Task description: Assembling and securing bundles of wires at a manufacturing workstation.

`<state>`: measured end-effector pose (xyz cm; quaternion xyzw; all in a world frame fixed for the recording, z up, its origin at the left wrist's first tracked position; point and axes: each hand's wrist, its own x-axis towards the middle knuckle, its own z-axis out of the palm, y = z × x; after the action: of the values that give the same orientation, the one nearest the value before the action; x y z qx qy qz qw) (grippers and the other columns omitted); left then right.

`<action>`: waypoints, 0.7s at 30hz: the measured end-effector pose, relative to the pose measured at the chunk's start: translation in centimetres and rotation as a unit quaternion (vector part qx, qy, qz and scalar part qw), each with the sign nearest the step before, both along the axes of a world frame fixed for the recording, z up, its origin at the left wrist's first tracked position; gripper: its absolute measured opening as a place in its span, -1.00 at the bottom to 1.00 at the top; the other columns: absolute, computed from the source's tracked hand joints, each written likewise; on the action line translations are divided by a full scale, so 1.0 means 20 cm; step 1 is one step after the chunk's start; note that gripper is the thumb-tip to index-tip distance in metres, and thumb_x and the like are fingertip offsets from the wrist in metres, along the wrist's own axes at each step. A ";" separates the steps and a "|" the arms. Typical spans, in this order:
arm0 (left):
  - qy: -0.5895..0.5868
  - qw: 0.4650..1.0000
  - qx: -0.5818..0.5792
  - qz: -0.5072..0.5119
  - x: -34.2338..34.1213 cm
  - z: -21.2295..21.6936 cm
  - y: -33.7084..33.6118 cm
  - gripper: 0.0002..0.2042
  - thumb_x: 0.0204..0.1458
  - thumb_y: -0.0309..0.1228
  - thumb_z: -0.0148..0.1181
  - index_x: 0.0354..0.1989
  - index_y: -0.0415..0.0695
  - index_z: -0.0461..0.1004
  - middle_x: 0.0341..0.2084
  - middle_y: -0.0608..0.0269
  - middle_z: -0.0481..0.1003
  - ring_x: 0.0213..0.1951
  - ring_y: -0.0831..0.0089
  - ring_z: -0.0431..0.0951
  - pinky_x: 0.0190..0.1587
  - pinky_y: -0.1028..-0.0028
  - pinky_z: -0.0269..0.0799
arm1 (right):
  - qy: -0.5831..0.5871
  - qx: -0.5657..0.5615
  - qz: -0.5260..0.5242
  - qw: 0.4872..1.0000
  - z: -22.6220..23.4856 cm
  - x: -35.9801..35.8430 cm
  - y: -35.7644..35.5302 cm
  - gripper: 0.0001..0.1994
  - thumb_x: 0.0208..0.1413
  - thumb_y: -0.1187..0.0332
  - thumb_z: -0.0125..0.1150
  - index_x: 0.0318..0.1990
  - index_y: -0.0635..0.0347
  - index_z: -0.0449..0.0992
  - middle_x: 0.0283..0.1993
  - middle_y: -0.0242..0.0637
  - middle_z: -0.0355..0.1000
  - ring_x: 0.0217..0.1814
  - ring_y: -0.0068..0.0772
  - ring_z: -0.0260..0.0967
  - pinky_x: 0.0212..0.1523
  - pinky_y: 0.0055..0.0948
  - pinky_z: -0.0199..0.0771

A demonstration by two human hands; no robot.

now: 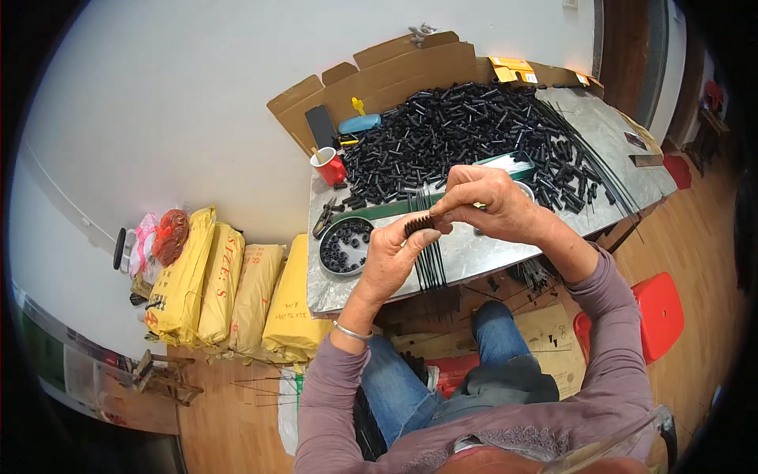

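My left hand (385,257), with a bracelet at the wrist, is closed around a short row of small dark ridged pieces (419,225). I cannot make out exactly what they are. My right hand (497,207) meets it above the table edge, its thumb and index finger pinched at the far end of the row. Whatever those fingertips hold is too small to name. Below and between the hands, a bundle of thin black rods (431,271) lies across the table's front edge. A round dish (325,261) of small black ring-like parts stands beside my left hand.
A large heap of black tubular parts (442,130) covers the grey table (330,295), backed by a cardboard sheet (379,80). A red mug (330,169) and scissors (325,217) sit at the left. Long rods (592,154) lie at right. Yellow sacks (219,284) and a red stool (660,316) flank the table.
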<state>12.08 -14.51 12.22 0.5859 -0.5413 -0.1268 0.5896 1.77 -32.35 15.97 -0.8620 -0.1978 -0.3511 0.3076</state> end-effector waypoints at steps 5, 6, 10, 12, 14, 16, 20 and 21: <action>-0.097 0.994 0.043 0.002 0.04 0.06 0.00 -0.76 0.04 -0.49 0.17 -0.10 -0.26 0.52 -0.31 0.25 0.60 -0.24 0.56 0.56 -0.12 0.54 0.46 | -0.038 -0.102 -0.008 0.994 0.04 0.01 -0.03 -0.88 -0.13 0.51 0.31 -0.37 0.12 0.58 -0.52 -0.39 0.35 -0.42 -0.39 0.36 -0.42 -0.43 0.33; -0.097 0.994 0.042 0.002 0.04 0.06 0.00 -0.76 0.04 -0.49 0.17 -0.10 -0.26 0.52 -0.31 0.25 0.60 -0.24 0.56 0.56 -0.12 0.54 0.46 | -0.042 -0.107 -0.010 0.993 0.04 0.01 -0.03 -0.88 -0.13 0.51 0.31 -0.38 0.13 0.58 -0.52 -0.39 0.35 -0.41 -0.39 0.36 -0.42 -0.42 0.32; -0.109 0.994 0.032 0.009 0.06 0.05 0.01 -0.76 -0.05 -0.45 0.26 -0.20 -0.25 0.54 -0.31 0.15 0.58 -0.24 0.31 0.60 -0.17 0.46 0.48 | -0.028 -0.031 0.023 0.999 -0.01 0.05 -0.01 -0.88 -0.15 0.47 0.35 -0.40 0.14 0.56 -0.52 -0.39 0.35 -0.42 -0.38 0.35 -0.42 -0.42 0.31; -0.129 0.991 0.041 0.017 0.07 0.04 0.01 -0.75 -0.07 -0.44 0.28 -0.20 -0.24 0.54 -0.28 0.14 0.58 -0.21 0.26 0.59 -0.13 0.44 0.48 | -0.026 -0.038 0.021 0.999 0.00 0.05 -0.01 -0.87 -0.17 0.45 0.37 -0.41 0.14 0.55 -0.51 -0.39 0.35 -0.42 -0.38 0.34 -0.42 -0.42 0.30; -0.205 0.978 0.017 0.025 0.10 0.03 0.01 -0.73 -0.11 -0.41 0.30 -0.20 -0.22 0.56 -0.20 0.12 0.57 -0.11 0.17 0.56 -0.01 0.37 0.44 | -0.026 -0.045 0.020 0.998 0.01 0.06 0.00 -0.85 -0.19 0.44 0.39 -0.42 0.15 0.54 -0.51 -0.38 0.35 -0.43 -0.38 0.34 -0.43 -0.43 0.29; -0.201 0.979 0.036 0.021 0.12 0.03 0.02 -0.72 -0.11 -0.38 0.30 -0.20 -0.21 0.57 -0.16 0.13 0.56 -0.05 0.16 0.53 0.07 0.32 0.39 | -0.028 -0.042 0.014 0.999 0.01 0.07 0.01 -0.81 -0.22 0.42 0.42 -0.43 0.17 0.52 -0.49 -0.37 0.35 -0.44 -0.37 0.32 -0.44 -0.43 0.29; -0.166 0.986 0.012 0.024 0.13 0.00 0.02 -0.69 -0.09 -0.35 0.30 -0.16 -0.20 0.55 -0.16 0.12 0.56 -0.07 0.14 0.54 0.08 0.30 0.38 | -0.020 -0.025 0.001 0.999 -0.01 0.06 0.05 -0.79 -0.24 0.41 0.43 -0.43 0.18 0.50 -0.49 -0.37 0.36 -0.44 -0.37 0.33 -0.45 -0.42 0.29; -0.134 0.990 0.011 0.034 0.13 -0.01 0.02 -0.68 -0.09 -0.35 0.31 -0.15 -0.20 0.55 -0.16 0.12 0.56 -0.08 0.14 0.54 0.07 0.29 0.39 | -0.034 -0.035 -0.013 0.999 -0.01 0.06 0.07 -0.79 -0.25 0.41 0.43 -0.44 0.18 0.50 -0.49 -0.36 0.36 -0.45 -0.36 0.33 -0.46 -0.42 0.28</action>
<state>14.73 -14.17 12.05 0.6218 -0.5938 -0.0331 0.5096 2.90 -31.01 15.68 -0.8624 -0.2087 -0.3769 0.2659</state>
